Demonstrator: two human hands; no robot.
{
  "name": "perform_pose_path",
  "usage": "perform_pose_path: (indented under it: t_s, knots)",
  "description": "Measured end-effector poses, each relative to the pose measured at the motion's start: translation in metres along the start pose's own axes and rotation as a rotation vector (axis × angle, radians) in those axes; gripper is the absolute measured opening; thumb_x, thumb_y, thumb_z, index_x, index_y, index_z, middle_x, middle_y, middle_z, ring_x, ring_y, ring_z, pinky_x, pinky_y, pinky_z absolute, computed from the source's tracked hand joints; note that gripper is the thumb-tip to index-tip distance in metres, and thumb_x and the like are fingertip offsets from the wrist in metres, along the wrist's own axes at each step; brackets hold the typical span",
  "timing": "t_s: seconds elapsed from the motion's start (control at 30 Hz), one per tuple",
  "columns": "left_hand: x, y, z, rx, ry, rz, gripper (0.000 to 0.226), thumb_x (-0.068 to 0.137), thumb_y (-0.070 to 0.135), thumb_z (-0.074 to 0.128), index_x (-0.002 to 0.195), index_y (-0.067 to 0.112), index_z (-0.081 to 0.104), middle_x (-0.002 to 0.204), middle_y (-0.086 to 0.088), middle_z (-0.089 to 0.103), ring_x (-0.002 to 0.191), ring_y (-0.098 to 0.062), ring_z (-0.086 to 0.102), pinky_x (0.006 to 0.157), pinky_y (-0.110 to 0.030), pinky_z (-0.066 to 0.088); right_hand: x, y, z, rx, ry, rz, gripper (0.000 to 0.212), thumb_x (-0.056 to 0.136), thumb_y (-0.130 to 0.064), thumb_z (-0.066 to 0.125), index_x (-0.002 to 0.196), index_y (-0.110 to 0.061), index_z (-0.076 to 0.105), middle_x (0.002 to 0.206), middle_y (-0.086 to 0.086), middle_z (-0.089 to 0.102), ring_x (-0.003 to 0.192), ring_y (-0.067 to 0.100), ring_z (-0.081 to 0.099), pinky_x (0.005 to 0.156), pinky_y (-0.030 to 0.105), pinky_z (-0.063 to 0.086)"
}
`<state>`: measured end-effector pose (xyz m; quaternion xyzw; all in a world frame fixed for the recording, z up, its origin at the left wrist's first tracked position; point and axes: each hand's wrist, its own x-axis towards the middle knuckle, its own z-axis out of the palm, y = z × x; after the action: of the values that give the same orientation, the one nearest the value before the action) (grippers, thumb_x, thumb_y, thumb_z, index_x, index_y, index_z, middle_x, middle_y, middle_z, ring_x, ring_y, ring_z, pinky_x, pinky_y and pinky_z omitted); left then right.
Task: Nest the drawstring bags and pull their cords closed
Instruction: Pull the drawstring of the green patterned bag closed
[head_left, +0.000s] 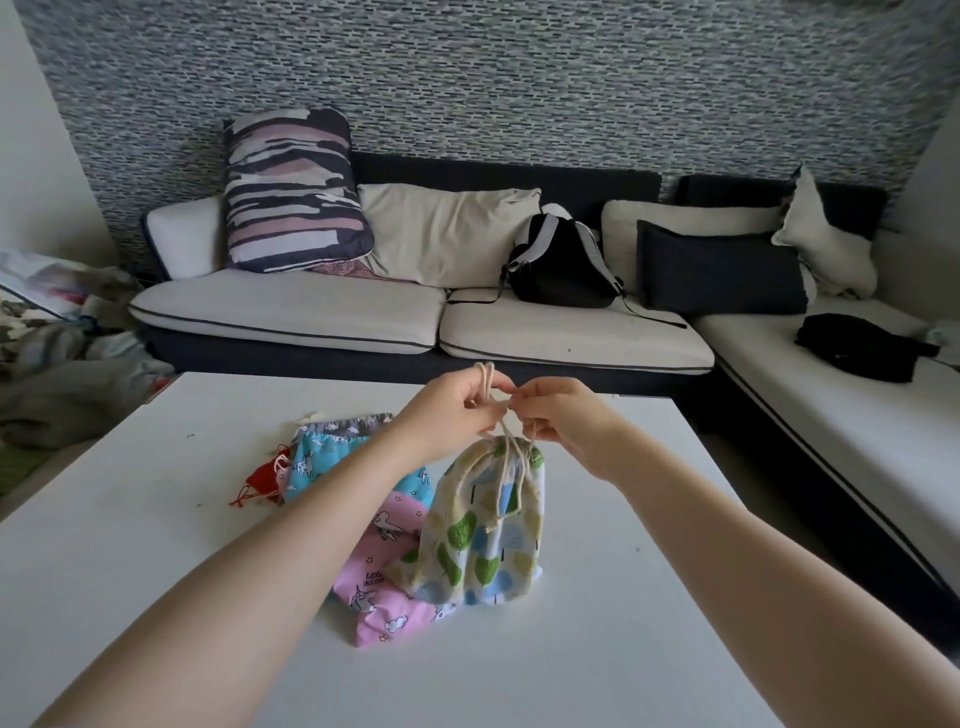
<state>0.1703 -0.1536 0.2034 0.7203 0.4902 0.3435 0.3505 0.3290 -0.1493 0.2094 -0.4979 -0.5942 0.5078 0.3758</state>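
Bare forearms, no sleeves

Soft, even daylight leaves the counter (571, 649) beneath the hands bright with only faint shadows, while wide-angle distortion bends the edges and the wall beyond looks slightly soft.

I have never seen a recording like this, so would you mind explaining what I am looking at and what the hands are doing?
There is no machine here. The single picture comes from a camera worn on a person's head, looking forward and down, so the two bare arms are the wearer's own. The left hand and right hand both pinch the cord of a leaf-print bag, whose mouth is gathered shut. The bag stands on a white table. Beside it lie a pink bag, a blue bag and a small red bag. Behind the table is a sofa with a backpack.
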Motion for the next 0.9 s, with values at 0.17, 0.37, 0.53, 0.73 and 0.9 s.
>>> perform_pose_path:
  t_s: [0.17, 0.37, 0.53, 0.73, 0.9]
  knots:
    - [-0.002, 0.005, 0.005, 0.167, 0.132, 0.065, 0.015, 0.090, 0.020, 0.056, 0.099, 0.018, 0.068, 0.078, -0.001, 0.067, 0.072, -0.016, 0.063, 0.067, -0.024, 0.049, -0.005, 0.000, -0.003, 0.078, -0.051, 0.047, 0.026, 0.093, -0.008, 0.045, 0.070, -0.004, 0.058, 0.065, 0.009, 0.053, 0.061, 0.020, 0.046, 0.064, 0.028, 0.042]
    - [-0.002, 0.017, 0.011, 0.071, 0.169, 0.081, 0.019, 0.090, 0.018, 0.056, 0.102, 0.019, 0.071, 0.079, 0.005, 0.070, 0.074, -0.009, 0.063, 0.068, -0.017, 0.046, -0.006, 0.001, 0.002, 0.122, -0.137, 0.282, 0.061, 0.098, -0.048, 0.026, 0.080, -0.006, 0.066, 0.073, 0.008, 0.065, 0.059, 0.018, 0.051, 0.063, 0.027, 0.044]
    - [-0.001, 0.017, 0.010, -0.029, 0.150, 0.101, 0.017, 0.092, 0.021, 0.054, 0.098, 0.022, 0.071, 0.081, 0.012, 0.068, 0.079, -0.002, 0.062, 0.078, -0.017, 0.047, -0.004, 0.000, -0.002, 0.404, 0.000, 0.274, 0.028, 0.097, -0.030, 0.044, 0.084, -0.012, 0.061, 0.063, -0.001, 0.046, 0.050, 0.012, 0.038, 0.054, 0.023, 0.038]
    - [-0.001, 0.018, 0.013, -0.345, 0.087, -0.032, 0.027, 0.097, 0.028, 0.043, 0.091, 0.025, 0.069, 0.083, 0.013, 0.068, 0.078, -0.010, 0.059, 0.077, -0.026, 0.043, -0.003, 0.006, -0.006, 0.496, 0.010, 0.032, 0.019, 0.095, -0.019, 0.048, 0.104, -0.009, 0.062, 0.091, 0.002, 0.064, 0.086, 0.016, 0.058, 0.090, 0.032, 0.044]
    - [0.005, 0.016, 0.013, -0.401, 0.172, -0.097, 0.031, 0.099, 0.029, 0.038, 0.082, 0.022, 0.064, 0.083, 0.002, 0.065, 0.077, -0.015, 0.059, 0.073, -0.028, 0.043, -0.002, 0.000, 0.001, 0.747, 0.106, -0.056, 0.026, 0.098, -0.012, 0.040, 0.078, -0.010, 0.056, 0.071, 0.004, 0.065, 0.074, 0.018, 0.061, 0.091, 0.035, 0.048]
